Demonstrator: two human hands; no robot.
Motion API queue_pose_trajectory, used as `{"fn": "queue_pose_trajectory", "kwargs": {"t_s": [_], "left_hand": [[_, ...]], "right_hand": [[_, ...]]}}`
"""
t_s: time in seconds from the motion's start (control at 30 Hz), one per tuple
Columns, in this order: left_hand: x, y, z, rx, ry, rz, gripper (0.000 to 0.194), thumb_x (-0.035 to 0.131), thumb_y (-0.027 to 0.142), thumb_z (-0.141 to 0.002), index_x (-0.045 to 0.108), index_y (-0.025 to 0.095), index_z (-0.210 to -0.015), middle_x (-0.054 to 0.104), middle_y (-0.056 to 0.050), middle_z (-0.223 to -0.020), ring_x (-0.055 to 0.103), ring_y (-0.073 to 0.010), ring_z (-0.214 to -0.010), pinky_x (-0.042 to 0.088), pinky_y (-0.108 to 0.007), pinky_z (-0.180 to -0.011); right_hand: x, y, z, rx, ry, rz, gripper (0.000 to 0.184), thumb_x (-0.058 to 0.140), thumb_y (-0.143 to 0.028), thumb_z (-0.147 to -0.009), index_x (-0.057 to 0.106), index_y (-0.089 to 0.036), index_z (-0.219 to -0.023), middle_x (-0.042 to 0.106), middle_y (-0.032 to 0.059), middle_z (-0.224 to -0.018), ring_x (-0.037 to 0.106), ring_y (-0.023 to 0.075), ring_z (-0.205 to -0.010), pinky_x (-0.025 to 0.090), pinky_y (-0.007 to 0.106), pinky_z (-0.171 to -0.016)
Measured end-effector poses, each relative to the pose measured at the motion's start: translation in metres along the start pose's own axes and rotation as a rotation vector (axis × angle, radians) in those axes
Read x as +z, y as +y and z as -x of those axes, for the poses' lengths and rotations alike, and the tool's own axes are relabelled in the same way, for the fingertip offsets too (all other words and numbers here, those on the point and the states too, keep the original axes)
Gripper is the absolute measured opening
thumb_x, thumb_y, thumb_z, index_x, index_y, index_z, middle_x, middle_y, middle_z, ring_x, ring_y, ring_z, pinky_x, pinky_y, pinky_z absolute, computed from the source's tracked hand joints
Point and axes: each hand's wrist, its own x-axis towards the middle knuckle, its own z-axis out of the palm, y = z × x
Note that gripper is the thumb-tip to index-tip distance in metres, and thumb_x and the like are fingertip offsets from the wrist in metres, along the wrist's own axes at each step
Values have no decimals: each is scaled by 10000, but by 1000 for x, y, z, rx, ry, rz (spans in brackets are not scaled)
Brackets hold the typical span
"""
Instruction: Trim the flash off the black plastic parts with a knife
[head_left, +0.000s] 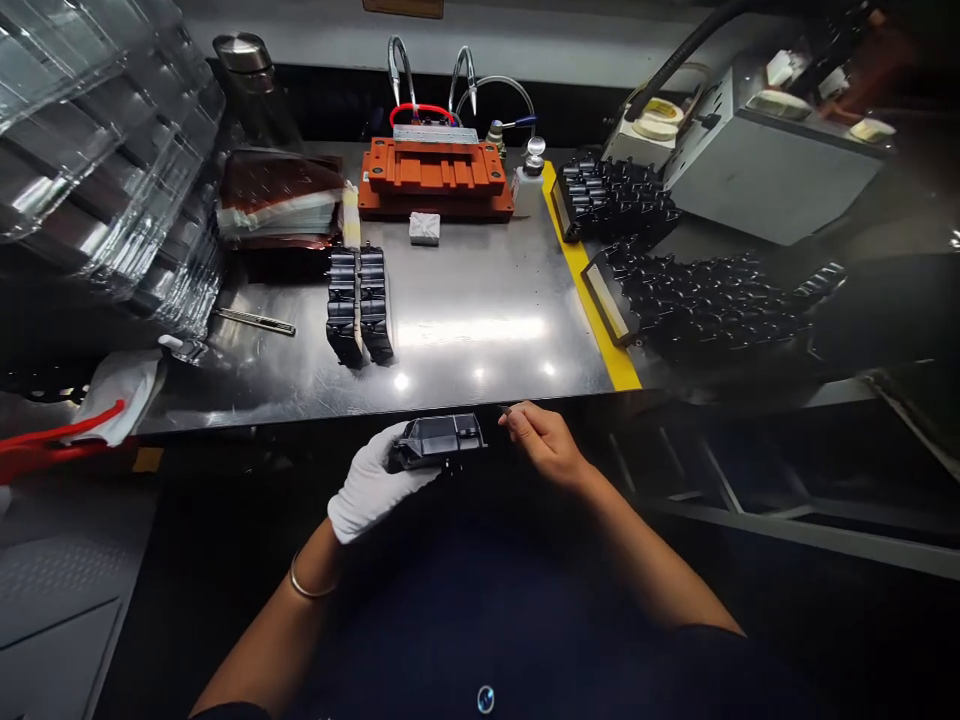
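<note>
My left hand, in a white glove, grips a black molded plastic part just off the near edge of the bench. The part is tilted, with a boxy recess facing up. To its right, apart from it, my bare right hand is closed in a pinch. A small dark tip shows at its fingertips, too small to name. Two rows of black ribbed parts stand side by side on the bench beyond my left hand.
An orange fixture stands at the back, with a small white block before it. Black parts crowd the right, past a yellow tape strip. Clear plastic trays are stacked at left, near a slim metal tool.
</note>
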Motion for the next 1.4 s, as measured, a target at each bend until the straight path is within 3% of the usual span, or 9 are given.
{"fn": "queue_pose_trajectory", "kwargs": {"t_s": [0.17, 0.3, 0.5, 0.67, 0.83, 0.93, 1.07, 1.23, 1.4], "left_hand": [[-2, -9, 7, 50, -48, -143, 481, 832, 373, -643, 691, 176, -1058, 771, -67, -990, 725, -270, -926, 586, -408, -875], [-3, -14, 10, 29, -59, -128, 536, 843, 397, -634, 691, 166, -1093, 768, -68, -1008, 720, -276, -945, 574, -415, -899], [-1, -17, 11, -14, -66, -100, 643, 865, 407, -587, 672, 137, -1138, 761, -102, -1045, 710, -307, -991, 565, -440, -916], [1, -12, 9, 49, -117, -122, 611, 849, 406, -604, 683, 157, -1136, 767, -90, -1020, 721, -294, -950, 586, -417, -874], [-5, 2, 5, 88, -208, -238, 551, 813, 395, -651, 691, 178, -1143, 764, -82, -1044, 719, -285, -957, 585, -394, -872], [-2, 11, 2, 121, -300, -349, 574, 803, 387, -659, 682, 189, -1185, 753, -73, -1101, 704, -288, -1009, 563, -395, -921], [2, 27, -6, 131, -456, -482, 558, 772, 401, -689, 687, 201, -1203, 752, -66, -1079, 707, -284, -966, 560, -411, -914], [-29, 43, -11, -52, -360, -405, 725, 837, 430, -625, 630, 264, -1300, 744, -84, -1102, 679, -320, -1067, 546, -458, -940], [-32, 13, 0, -199, -178, -60, 720, 919, 338, -499, 676, 213, -1165, 715, -124, -1184, 681, -328, -1066, 566, -427, -913]], "right_hand": [[-4, -21, -9, -501, -86, 336, 429, 360, -437, -1015, 628, -159, -830, 592, 31, -666, 526, 115, -605, 401, 245, -574], [-5, -26, -14, -646, -98, 606, 545, 422, -630, -941, 602, -161, -730, 518, 0, -595, 429, 101, -540, 276, 252, -502], [-8, -28, -15, -812, -55, 637, 550, 514, -539, -941, 460, -175, -532, 440, -35, -498, 367, 74, -470, 216, 259, -469], [-13, -28, -12, -639, -75, 390, 518, 559, -655, -851, 616, -145, -784, 585, -2, -622, 510, 87, -539, 359, 212, -487], [-15, -29, -5, -416, -148, 150, 409, 732, -515, -788, 651, -145, -942, 691, 77, -886, 661, 150, -781, 536, 251, -679], [-11, -32, -2, -235, -214, 27, 503, 782, -475, -741, 658, -139, -1094, 702, 105, -1036, 687, 179, -891, 564, 277, -758], [-8, -29, 0, -89, -385, -41, 390, 750, -437, -769, 724, -132, -1011, 708, 29, -803, 625, 122, -665, 493, 224, -603], [-22, -7, 15, 21, -73, -265, 472, 769, -536, -714, 747, -153, -989, 713, 36, -796, 624, 150, -690, 487, 251, -620], [-22, 8, 29, 120, 95, -448, 539, 775, -604, -673, 751, -161, -980, 661, 27, -687, 588, 158, -632, 521, 299, -653]]}}
